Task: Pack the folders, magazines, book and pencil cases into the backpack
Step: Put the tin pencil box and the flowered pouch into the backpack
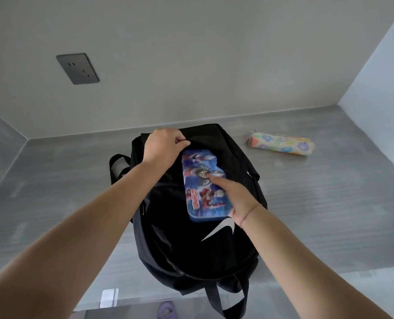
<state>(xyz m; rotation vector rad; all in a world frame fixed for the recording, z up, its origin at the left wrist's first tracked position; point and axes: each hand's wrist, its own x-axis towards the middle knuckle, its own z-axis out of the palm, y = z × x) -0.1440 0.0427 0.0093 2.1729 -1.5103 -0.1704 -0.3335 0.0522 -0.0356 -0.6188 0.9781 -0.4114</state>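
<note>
Your left hand [162, 143] is closed in a pinch on the black fabric at the top edge of the backpack [191, 245], fingers curled tight around the lip of the opening, with the dark gap of the pocket just past your fingertips. Your right hand [237, 199] grips the blue cartoon-printed pencil case [202, 178] by its near right edge: your index finger lies stretched flat across the printed face and the other fingers wrap narrowly around the side, so the case is held, not loose. The case lies lengthwise on the front of the backpack, its far end directly under the fingers of your left hand, at the mouth of the opening; whether that end is already inside cannot be told. The backpack lies flat on the grey table [318, 203], its white logo just below your right wrist. A second, flowered pencil case [281, 143] lies on the table well off to the right of your right-hand fingers, apart from the backpack, near the wall
</note>
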